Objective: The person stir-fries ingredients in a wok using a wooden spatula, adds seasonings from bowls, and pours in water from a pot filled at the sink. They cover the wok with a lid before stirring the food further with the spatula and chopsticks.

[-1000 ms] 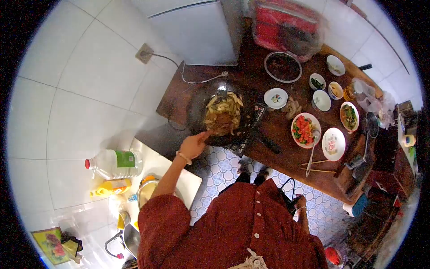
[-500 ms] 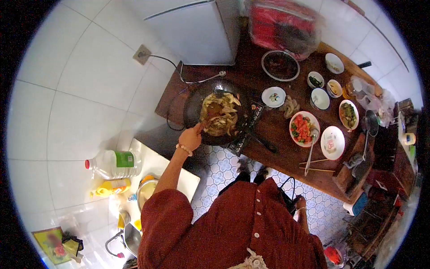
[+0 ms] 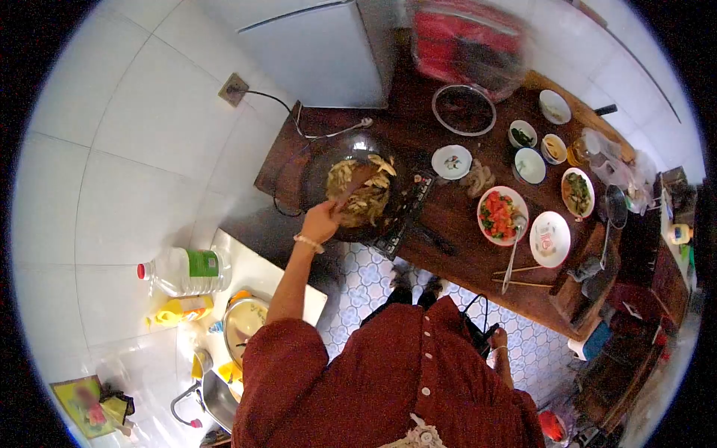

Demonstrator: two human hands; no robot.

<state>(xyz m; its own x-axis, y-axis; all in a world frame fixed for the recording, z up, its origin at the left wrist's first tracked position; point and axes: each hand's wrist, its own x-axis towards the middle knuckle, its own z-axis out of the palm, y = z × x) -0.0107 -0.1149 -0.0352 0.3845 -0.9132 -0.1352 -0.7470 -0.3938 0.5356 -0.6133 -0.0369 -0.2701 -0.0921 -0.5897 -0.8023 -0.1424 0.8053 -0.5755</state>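
My left hand [image 3: 321, 222] is closed around the handle of a brown wooden spatula [image 3: 352, 187]. The spatula's blade reaches into a dark wok [image 3: 317, 175] and touches pale yellowish sliced food [image 3: 366, 203]. Beneath the wok is a black cooktop [image 3: 403, 224] with a lit control strip. Low by my right side, my right hand [image 3: 499, 340] is curled next to a thin black strap or cord [image 3: 475, 302]. What the fingers hold there is too dark to make out.
On the wooden counter [image 3: 463, 257] stand a bowl of chopped red and green vegetables [image 3: 497, 215] with a spoon, a white plate [image 3: 550, 240], chopsticks [image 3: 523, 282] and several small bowls. At left are a large oil bottle [image 3: 187, 272], a steel bowl [image 3: 246, 322] and a sink [image 3: 218, 399].
The spatula has swung up and right in the wok, and some food has shifted toward the wok's upper right. My left hand stays near the wok's lower left rim; my right hand looks unchanged.
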